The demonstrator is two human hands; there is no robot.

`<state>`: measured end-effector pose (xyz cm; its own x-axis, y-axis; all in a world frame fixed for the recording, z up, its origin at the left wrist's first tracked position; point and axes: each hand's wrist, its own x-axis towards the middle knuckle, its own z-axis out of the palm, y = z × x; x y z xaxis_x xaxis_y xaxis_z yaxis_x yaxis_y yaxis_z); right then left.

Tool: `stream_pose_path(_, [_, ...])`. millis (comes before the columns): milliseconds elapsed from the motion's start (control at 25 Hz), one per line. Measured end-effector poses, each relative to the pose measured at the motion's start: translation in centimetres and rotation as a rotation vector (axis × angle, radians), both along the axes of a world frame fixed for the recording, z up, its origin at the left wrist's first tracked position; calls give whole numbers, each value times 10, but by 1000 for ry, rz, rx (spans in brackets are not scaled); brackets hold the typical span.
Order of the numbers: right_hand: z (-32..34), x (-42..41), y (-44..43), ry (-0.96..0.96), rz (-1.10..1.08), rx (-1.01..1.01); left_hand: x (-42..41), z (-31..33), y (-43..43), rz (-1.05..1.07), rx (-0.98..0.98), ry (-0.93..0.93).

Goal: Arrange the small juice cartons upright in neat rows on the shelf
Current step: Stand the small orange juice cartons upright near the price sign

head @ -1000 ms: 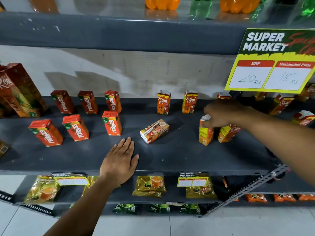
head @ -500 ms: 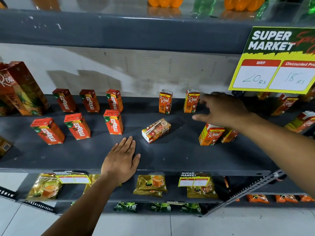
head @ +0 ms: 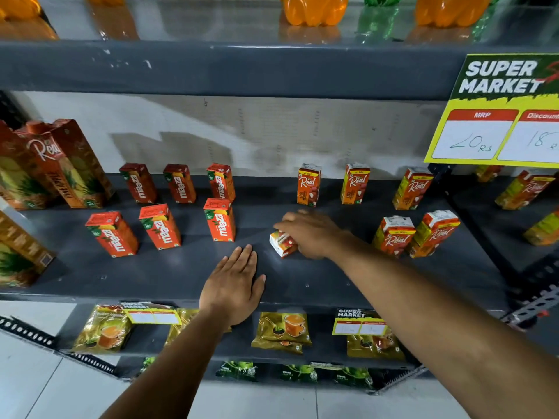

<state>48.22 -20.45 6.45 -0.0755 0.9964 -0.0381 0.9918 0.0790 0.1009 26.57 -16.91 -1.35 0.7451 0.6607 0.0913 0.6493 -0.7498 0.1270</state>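
The small orange-and-white juice carton lying on its side [head: 282, 244] sits mid-shelf on the dark grey metal shelf [head: 169, 273], just ahead of my left fingertips. My right hand [head: 308, 234] has come across from the right-hand cartons, where it was half a second ago, and now covers this carton's right end, fingers curled over it; I read that as a grasp closing on it, and the carton has not left the board. My left hand [head: 233, 285] stays flat and spread on the shelf edge, holding nothing, as before.

The two upright orange Real cartons in the front right pair [head: 393, 235] now stand free of my hand, close beside each other. Behind them a back row of three upright Real cartons [head: 355, 184] is visible. To the left, six red Maaza cartons [head: 219, 219] stand in two rows of three, unchanged. A yellow-and-green price card [head: 496, 116] hangs upper right.
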Motion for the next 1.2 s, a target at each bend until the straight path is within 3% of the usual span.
stream_pose_path(80, [-9,5,-4,211,-173,217,0,-1,0,1,5,1])
stream_pose_path(240, [-32,-15,-21,1017,-769,736,0,-2,0,-6,3,-12])
stream_pose_path(320, [-38,-27,-24,1073,-875,812,0,-2,1,-9,10,-16])
stream_pose_path(440, [-37,-37,-24,1043,-982,766,-1,-1,1,-12,7,-14])
stream_pose_path(520, [-27,-34,-33,1073,-923,821,-1,-1,0,-14,-3,-10])
stream_pose_path(600, [-7,-16,-43,955,-606,948,0,-1,2,-10,-8,-5])
stream_pose_path(640, [7,-1,-46,774,-424,894,0,-1,2,-11,-5,0])
stream_pose_path(760, [51,41,-38,60,61,301,-1,-1,1,-18,-5,30])
stream_pose_path(800, [60,46,-33,-105,159,113,-1,-1,1,-18,-2,27])
stream_pose_path(880, [71,47,-23,-246,255,-76,-1,0,1,-14,-6,20])
stream_pose_path(1000, [80,47,-10,-257,174,-58,1,0,2,-16,-2,29])
stream_pose_path(1200, [65,38,2,-99,-378,-191,0,-1,2,-17,-10,35])
